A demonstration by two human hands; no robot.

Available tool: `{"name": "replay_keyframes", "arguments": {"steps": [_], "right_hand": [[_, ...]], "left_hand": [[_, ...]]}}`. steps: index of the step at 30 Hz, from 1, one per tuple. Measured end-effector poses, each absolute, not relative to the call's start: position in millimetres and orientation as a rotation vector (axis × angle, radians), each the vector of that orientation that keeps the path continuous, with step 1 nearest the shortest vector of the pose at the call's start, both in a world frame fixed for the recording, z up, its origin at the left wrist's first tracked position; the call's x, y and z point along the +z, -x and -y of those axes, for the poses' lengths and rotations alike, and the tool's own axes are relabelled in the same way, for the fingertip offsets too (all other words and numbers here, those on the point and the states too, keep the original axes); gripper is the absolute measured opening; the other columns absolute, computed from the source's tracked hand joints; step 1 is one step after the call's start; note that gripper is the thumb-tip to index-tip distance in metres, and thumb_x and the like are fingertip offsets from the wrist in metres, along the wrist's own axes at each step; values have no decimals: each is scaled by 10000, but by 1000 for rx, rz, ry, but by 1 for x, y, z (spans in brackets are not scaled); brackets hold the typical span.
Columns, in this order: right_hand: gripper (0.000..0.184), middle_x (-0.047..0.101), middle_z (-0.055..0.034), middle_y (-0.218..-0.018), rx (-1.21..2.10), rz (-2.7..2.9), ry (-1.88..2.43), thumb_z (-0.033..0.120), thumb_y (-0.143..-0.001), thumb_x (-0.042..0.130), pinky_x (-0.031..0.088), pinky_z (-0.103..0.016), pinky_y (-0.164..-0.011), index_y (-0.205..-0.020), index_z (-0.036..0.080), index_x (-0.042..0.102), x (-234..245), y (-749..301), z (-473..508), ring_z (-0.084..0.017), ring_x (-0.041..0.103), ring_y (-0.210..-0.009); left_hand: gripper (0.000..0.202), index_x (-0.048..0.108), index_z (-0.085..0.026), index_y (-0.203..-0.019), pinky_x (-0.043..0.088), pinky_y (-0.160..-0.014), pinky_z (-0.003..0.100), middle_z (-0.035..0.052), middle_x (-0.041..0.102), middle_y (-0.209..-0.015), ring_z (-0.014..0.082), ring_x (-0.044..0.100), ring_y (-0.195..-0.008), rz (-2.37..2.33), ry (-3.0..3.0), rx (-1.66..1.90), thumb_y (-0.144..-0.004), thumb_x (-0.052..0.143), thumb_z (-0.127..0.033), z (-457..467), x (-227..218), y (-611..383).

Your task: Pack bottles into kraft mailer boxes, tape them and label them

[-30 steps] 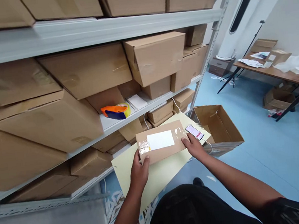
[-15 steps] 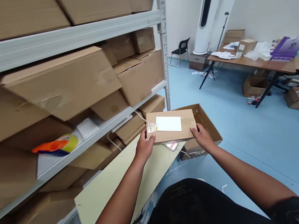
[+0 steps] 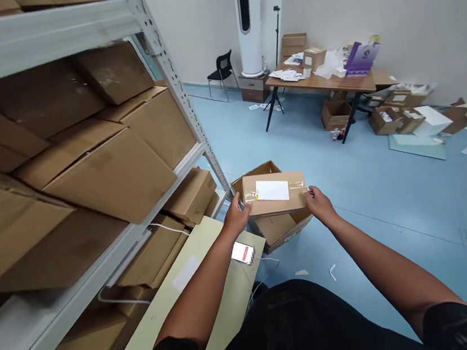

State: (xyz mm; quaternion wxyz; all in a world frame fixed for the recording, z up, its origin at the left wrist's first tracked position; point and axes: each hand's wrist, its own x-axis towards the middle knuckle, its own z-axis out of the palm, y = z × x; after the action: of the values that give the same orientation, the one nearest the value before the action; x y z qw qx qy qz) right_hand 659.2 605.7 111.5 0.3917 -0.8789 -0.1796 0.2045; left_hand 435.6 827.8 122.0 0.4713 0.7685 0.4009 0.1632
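Observation:
I hold a small flat cardboard parcel (image 3: 276,192) with a white label and clear tape on top, level in front of me. My left hand (image 3: 238,219) grips its left end and my right hand (image 3: 319,204) grips its right end. The parcel hovers above an open brown cardboard box (image 3: 280,229) that stands on the blue floor. A phone (image 3: 243,252) with a lit screen lies on the pale yellow board (image 3: 213,291) below my left forearm, its cable trailing off the edge.
A metal shelf rack (image 3: 170,75) packed with cardboard boxes fills the left. Across the room stand a wooden table (image 3: 320,82) with papers and boxes, a black chair (image 3: 221,71), a white column unit (image 3: 248,23), and boxes and scraps scattered on the floor (image 3: 405,114).
I have lifted the parcel off the yellow board and carried it to the right, over the open box. My view has swung right, away from the shelf and the tape dispenser.

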Motion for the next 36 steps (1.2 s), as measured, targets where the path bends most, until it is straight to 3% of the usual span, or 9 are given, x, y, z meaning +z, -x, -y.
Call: {"name": "replay_keyframes", "arguments": {"steps": [3,7,10,16,21,27,30,32,36], "right_hand": [[617,670,-131,-1367,536,390,2318,546,-939,520,463,-333,-944,-1434,179,550,93,-660,-612,-274,632,-1201],[408,758,-64,-1087,671,521,2406,532,-943,514,465,-307,-823,-1119,219,706,61,-645,-611,-244,679,-993],[320,766,-56,-996,818,656,2458,479,-944,538,444,-290,-785,-969,214,717,32,-633,-611,-232,682,-943],[295,773,-73,-996,1161,1138,2546,389,-984,508,414,-264,-753,-963,192,726,-45,-623,-620,-211,689,-957],[221,763,-115,-1043,1427,1499,2557,335,-918,615,435,-288,-804,-963,169,753,-113,-633,-615,-242,683,-1013],[461,608,-209,-1353,1339,1890,2695,225,-908,572,443,-374,-938,-1358,133,608,-176,-678,-612,-311,576,-1249],[512,558,-238,-1405,1173,2142,2660,146,-934,488,426,-434,-991,-1444,129,534,-205,-690,-623,-340,515,-1316],[484,585,-249,-1375,1122,2341,2552,97,-958,414,439,-464,-978,-1414,125,573,-223,-690,-631,-353,547,-1283],[429,709,-241,-1178,1218,2622,2308,32,-946,378,494,-451,-900,-1173,104,735,-244,-690,-630,-347,676,-1115]], "left_hand": [[622,511,-189,-1482,418,-1148,421,163,526,-1553,302,490,-1444,-967,-1813,385,-935,626,-463,-845,104,-431],[459,642,-197,-1301,484,-1078,402,132,675,-1362,279,601,-1320,-928,-1745,438,-930,612,-466,-862,93,-396],[428,668,-194,-1228,505,-1048,402,115,709,-1281,266,649,-1234,-1015,-1661,489,-909,614,-475,-866,89,-365],[398,692,-203,-1136,540,-962,391,98,733,-1217,266,678,-1146,-1276,-1480,567,-866,629,-489,-837,86,-327],[366,709,-215,-1103,515,-1007,399,78,748,-1185,258,681,-1122,-1525,-1403,631,-873,628,-488,-771,71,-302],[397,725,-223,-1036,530,-985,413,69,770,-1111,269,708,-1044,-1920,-1204,468,-886,590,-565,-641,33,-250],[391,731,-233,-980,546,-957,404,56,779,-1050,273,717,-1036,-1986,-1164,353,-893,570,-579,-578,21,-233],[381,733,-237,-988,554,-945,400,52,780,-1039,270,721,-1032,-1992,-1158,298,-897,566,-568,-547,17,-229],[363,728,-231,-1010,566,-917,396,64,778,-1019,257,730,-978,-1968,-1158,243,-910,557,-535,-513,8,-231]]}}
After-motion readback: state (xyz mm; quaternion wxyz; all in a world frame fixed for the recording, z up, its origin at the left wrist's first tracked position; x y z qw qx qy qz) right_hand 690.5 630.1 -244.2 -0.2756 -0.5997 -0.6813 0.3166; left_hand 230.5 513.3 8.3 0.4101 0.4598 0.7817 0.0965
